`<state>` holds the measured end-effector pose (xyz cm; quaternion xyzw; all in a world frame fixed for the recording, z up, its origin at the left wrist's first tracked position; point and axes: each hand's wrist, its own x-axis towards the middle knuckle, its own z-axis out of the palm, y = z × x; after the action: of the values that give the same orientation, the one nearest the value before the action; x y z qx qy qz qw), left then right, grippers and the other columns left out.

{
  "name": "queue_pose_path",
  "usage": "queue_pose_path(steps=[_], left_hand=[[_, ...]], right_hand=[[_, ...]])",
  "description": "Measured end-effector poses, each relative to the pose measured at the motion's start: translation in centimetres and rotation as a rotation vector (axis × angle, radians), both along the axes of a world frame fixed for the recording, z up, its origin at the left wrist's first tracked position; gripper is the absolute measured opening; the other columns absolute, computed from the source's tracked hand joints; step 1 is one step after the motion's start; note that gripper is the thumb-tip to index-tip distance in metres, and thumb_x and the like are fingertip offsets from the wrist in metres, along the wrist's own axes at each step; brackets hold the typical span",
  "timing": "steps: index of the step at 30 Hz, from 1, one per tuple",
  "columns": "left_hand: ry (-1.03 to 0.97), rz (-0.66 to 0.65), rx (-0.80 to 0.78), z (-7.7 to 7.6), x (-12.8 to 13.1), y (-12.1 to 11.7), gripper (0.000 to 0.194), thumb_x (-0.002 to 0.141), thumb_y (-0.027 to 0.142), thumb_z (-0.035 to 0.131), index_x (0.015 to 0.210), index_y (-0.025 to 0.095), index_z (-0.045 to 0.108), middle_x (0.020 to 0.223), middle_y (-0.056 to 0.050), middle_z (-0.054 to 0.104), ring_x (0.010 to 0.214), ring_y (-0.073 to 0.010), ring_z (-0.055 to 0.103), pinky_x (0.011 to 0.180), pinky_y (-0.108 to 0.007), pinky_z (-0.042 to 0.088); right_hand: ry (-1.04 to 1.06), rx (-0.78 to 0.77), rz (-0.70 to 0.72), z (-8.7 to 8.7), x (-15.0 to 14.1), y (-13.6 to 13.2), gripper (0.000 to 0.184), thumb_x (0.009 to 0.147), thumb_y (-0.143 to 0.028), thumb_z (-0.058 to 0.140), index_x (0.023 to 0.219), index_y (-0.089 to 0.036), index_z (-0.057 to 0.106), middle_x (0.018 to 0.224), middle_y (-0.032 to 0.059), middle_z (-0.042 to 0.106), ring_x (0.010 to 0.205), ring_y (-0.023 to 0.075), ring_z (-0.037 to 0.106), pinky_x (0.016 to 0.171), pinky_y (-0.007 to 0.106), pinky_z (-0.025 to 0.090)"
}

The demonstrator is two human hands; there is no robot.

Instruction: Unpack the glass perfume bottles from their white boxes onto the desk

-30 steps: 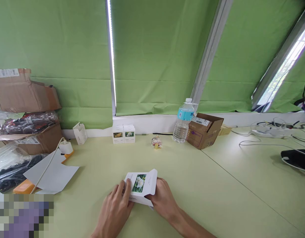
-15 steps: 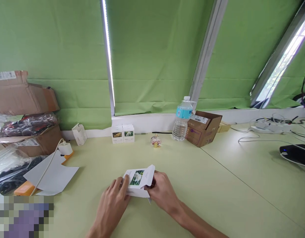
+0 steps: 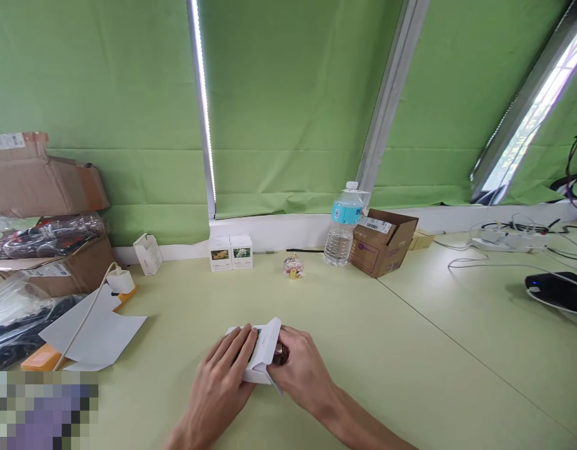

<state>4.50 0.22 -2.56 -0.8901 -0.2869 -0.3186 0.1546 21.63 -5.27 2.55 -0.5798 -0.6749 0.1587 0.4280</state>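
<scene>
A: What do the hands have, from the head camera?

B: The left hand (image 3: pixel 217 390) is curled closed over a white paper carton (image 3: pixel 255 356), its fingers pressed on the top face. The right hand (image 3: pixel 302 375) is closed too, gripping the carton's open end.

A: Anything at that open end?

B: A small dark object (image 3: pixel 281 354) sits there against the right hand. It's mostly hidden, so I can't tell what it is.

A: Where's the carton?

B: Between the hands, low over a pale green desk (image 3: pixel 410 375).

A: And farther off?

B: Two small white cartons (image 3: pixel 230 252) stand side by side near the wall, beside a little glass bottle with a gold cap (image 3: pixel 292 265). Past that, a water bottle (image 3: pixel 344 234) stands just beside an open cardboard box (image 3: pixel 382 244). On the left, a white cord (image 3: pixel 84 325) crosses a flat white sheet (image 3: pixel 94 331).
</scene>
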Motion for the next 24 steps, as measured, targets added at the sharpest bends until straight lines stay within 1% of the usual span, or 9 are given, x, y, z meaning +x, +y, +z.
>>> queue_pose_path(steps=[4,9,15,20,24], left_hand=[[-0.010,0.009,0.008,0.0,-0.1,0.1,0.060,0.074,0.005,0.045,0.132,0.020,0.047,0.131,-0.003,0.059,0.119,-0.0211,0.056,0.096,-0.033,0.051],[-0.020,0.026,-0.001,0.2,-0.6,0.4,0.056,0.077,0.008,0.047,0.131,0.021,0.049,0.131,-0.003,0.059,0.119,-0.0216,0.057,0.095,-0.034,0.052],[-0.019,0.036,-0.003,0.1,-0.8,0.7,0.059,0.076,0.009,0.049,0.134,0.023,0.047,0.130,-0.002,0.060,0.118,-0.0220,0.057,0.096,-0.036,0.052],[-0.017,0.041,0.004,0.1,-1.0,0.9,0.054,0.078,0.011,0.049,0.131,0.022,0.049,0.129,-0.002,0.061,0.115,-0.0216,0.059,0.094,-0.035,0.052],[0.000,0.063,0.011,0.3,-1.2,1.3,0.053,0.079,0.012,0.049,0.131,0.022,0.049,0.130,-0.001,0.060,0.115,-0.0215,0.059,0.094,-0.035,0.052]], right_hand=[[0.014,-0.010,0.021,0.3,-0.1,-0.1,0.012,0.068,-0.008,0.050,0.065,-0.018,0.057,0.064,-0.0023,0.054,0.055,0.0100,0.044,0.050,0.020,0.034],[-0.017,0.011,0.010,0.7,0.4,-0.1,0.011,0.070,-0.010,0.053,0.067,-0.018,0.061,0.067,-0.0009,0.058,0.058,0.0109,0.048,0.052,0.020,0.037],[0.007,-0.001,0.028,1.3,0.9,-0.4,0.013,0.072,-0.011,0.053,0.066,-0.018,0.061,0.067,-0.0008,0.059,0.059,0.0115,0.050,0.053,0.020,0.039],[0.109,-0.030,0.056,1.3,1.2,-0.3,0.012,0.071,-0.013,0.053,0.065,-0.017,0.062,0.071,0.0007,0.061,0.061,0.0118,0.053,0.053,0.019,0.044],[0.146,-0.026,0.036,1.3,1.6,-0.2,0.011,0.070,-0.013,0.053,0.065,-0.017,0.062,0.072,0.0011,0.061,0.061,0.0119,0.054,0.052,0.019,0.044]])
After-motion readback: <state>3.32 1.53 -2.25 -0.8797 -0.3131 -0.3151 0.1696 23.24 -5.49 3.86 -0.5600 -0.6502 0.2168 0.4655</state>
